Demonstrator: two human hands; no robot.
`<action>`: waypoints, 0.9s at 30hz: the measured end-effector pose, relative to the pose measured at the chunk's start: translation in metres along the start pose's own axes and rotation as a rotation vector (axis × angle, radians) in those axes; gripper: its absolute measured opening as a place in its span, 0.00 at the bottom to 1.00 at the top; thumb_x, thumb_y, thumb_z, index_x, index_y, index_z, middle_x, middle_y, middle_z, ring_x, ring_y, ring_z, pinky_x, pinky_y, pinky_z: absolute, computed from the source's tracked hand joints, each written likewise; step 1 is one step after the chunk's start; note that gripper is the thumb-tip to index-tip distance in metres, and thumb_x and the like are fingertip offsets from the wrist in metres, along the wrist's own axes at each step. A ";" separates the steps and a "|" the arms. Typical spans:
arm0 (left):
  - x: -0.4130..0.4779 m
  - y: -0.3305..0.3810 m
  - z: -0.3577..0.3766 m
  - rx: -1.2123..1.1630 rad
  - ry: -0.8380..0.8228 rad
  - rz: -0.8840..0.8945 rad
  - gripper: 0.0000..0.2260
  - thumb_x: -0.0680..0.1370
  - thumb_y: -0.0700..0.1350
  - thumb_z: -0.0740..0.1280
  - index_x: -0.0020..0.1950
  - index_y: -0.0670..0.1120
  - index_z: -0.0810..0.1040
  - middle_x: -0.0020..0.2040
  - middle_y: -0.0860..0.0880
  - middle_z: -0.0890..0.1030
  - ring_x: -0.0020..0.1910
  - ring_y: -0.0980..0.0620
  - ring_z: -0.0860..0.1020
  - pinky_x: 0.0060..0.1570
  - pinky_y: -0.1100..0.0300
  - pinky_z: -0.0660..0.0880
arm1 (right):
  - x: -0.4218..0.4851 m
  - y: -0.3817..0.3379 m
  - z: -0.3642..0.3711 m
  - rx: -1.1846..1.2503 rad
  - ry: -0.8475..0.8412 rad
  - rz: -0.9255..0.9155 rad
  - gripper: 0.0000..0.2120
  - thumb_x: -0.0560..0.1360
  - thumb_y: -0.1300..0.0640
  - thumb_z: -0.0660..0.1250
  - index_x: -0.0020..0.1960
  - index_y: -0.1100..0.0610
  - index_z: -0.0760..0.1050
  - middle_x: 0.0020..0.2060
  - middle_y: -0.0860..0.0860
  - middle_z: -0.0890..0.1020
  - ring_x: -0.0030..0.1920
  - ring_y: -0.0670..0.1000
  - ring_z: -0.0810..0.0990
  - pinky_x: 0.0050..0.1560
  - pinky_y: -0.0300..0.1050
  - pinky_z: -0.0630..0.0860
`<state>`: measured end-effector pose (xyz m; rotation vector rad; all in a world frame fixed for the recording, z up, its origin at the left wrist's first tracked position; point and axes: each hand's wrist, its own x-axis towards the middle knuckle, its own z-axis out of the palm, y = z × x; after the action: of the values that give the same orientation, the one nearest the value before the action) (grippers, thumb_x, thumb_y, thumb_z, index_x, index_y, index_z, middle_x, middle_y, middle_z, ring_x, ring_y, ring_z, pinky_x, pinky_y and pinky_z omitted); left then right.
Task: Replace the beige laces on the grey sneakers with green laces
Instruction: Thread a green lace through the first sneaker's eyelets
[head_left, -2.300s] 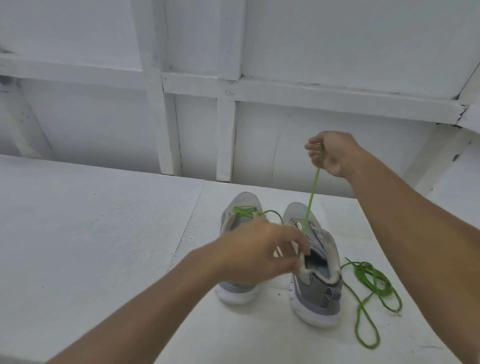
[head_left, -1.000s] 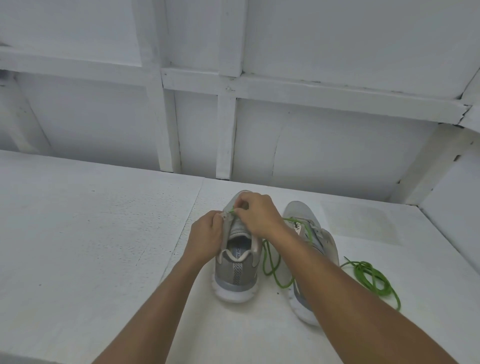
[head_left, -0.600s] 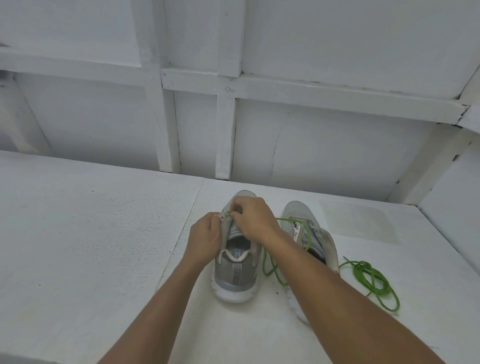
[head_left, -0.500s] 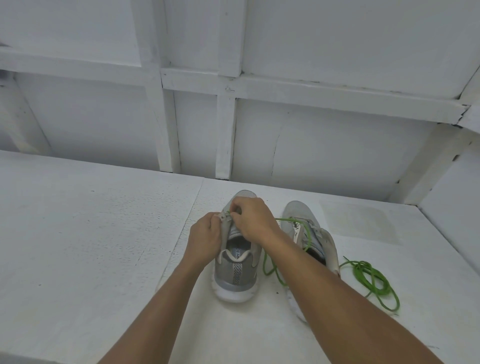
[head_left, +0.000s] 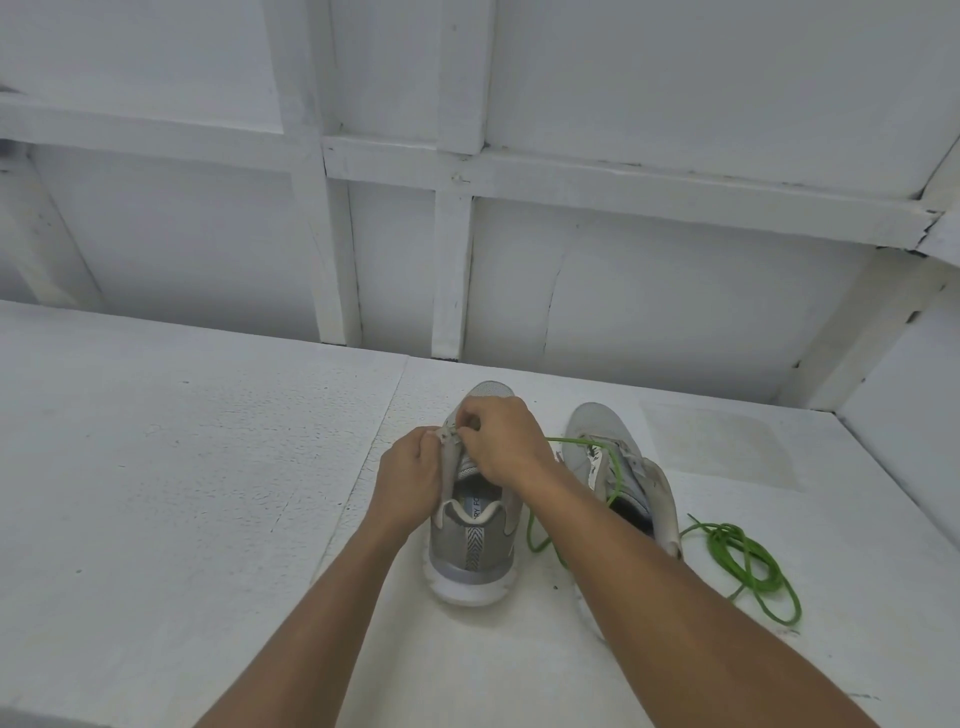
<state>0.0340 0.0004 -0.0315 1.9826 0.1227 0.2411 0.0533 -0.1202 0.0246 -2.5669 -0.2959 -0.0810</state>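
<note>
We switched to left sneaker (head_left: 470, 551); left hand (head_left: 410, 478) pinches its eyelet flap; right hand (head_left: 501, 441) pinches green lace (head_left: 576, 440); threading likely underway

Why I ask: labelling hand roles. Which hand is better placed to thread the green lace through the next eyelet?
Right, probably. The right hand pinches at the eyelets of the left sneaker, and the green lace trails from it. The left hand grips the sneaker's eyelet edge, steadying it.
</note>
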 end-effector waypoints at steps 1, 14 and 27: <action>0.000 -0.001 0.000 -0.001 -0.005 -0.003 0.16 0.82 0.43 0.53 0.49 0.35 0.78 0.43 0.39 0.81 0.46 0.40 0.78 0.43 0.47 0.73 | 0.000 0.000 0.000 -0.002 0.004 0.004 0.07 0.75 0.61 0.63 0.47 0.56 0.80 0.46 0.53 0.82 0.46 0.53 0.77 0.45 0.46 0.75; 0.008 -0.004 -0.008 -0.204 -0.167 -0.149 0.19 0.80 0.49 0.53 0.48 0.42 0.80 0.44 0.44 0.84 0.45 0.48 0.81 0.48 0.50 0.77 | -0.004 -0.007 0.004 -0.066 0.076 0.003 0.07 0.78 0.61 0.63 0.50 0.54 0.79 0.45 0.50 0.81 0.44 0.51 0.69 0.54 0.46 0.66; 0.046 0.001 -0.036 -0.175 -0.088 -0.081 0.08 0.83 0.44 0.58 0.49 0.43 0.75 0.47 0.46 0.81 0.44 0.50 0.82 0.44 0.54 0.75 | -0.019 0.011 0.003 -0.145 0.246 -0.075 0.16 0.72 0.63 0.64 0.59 0.53 0.72 0.57 0.49 0.75 0.59 0.54 0.67 0.55 0.48 0.63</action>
<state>0.0703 0.0411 -0.0115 1.8071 0.1208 0.1082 0.0368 -0.1315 0.0142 -2.6524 -0.3010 -0.4576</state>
